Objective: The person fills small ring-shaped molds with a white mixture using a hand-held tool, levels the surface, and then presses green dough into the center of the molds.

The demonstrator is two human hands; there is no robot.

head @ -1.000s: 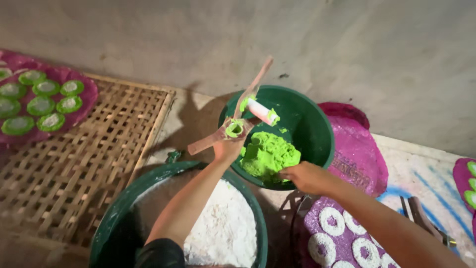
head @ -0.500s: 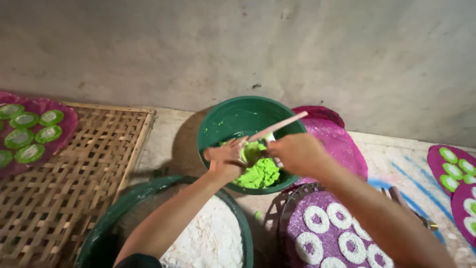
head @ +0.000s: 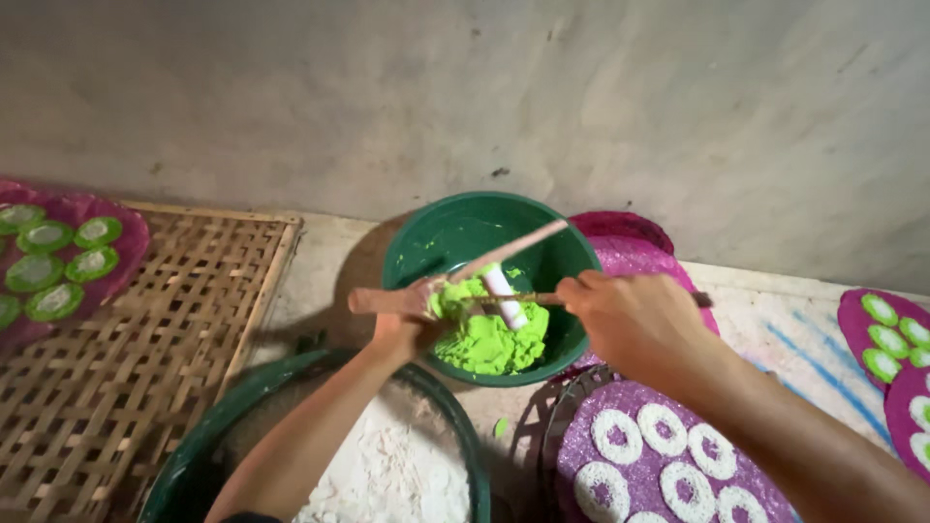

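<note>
Over the green basin [head: 572, 254], the left hand [head: 402, 334] grips a wooden press [head: 387, 301] loaded with bright green dough [head: 484, 341]; the right hand [head: 630, 315] is closed around a thin stick [head: 518, 299]. The dough looks soft and sticky, best scooped from beneath.

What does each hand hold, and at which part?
Left hand grips the wooden tool at its handle end; right hand holds a thin stick near its end.

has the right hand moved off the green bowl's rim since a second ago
Yes. The right hand has lifted from the near rim of the green bowl to its right side, gripping a thin stick.
</note>
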